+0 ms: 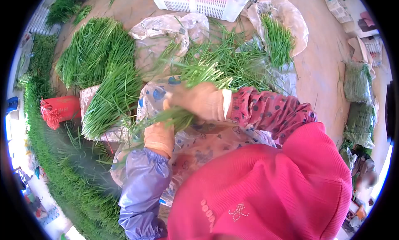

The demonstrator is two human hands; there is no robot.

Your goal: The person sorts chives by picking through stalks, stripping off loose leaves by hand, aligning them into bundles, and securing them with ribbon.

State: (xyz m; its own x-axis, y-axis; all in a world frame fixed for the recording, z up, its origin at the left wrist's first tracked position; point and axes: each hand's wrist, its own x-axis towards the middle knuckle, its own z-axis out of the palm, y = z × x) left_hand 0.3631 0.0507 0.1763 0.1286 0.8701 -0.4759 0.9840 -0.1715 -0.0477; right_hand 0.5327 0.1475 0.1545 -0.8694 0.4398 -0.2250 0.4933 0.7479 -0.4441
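Note:
Both of my hands wear pale orange gloves. My left hand (159, 136) is closed around a small bunch of green chives (179, 118) over my lap. My right hand (197, 101) is beside the same bunch, its fingers smeared by motion, so I cannot make out their grip. Just beyond it, loose chives (208, 74) with pale cut ends lie in a spread heap. A patterned plastic apron (199, 146) covers my lap. To the left, a thick sheaf of chives (110, 103) rests on a patterned block (89, 94).
A large chive pile (93, 49) lies at the far left, with a red bundle (61, 109) below it. Clear plastic bags (172, 26) and a bagged chive bunch (278, 38) lie ahead. A white crate (199, 3) stands behind. Packed bags (358, 84) line the right side.

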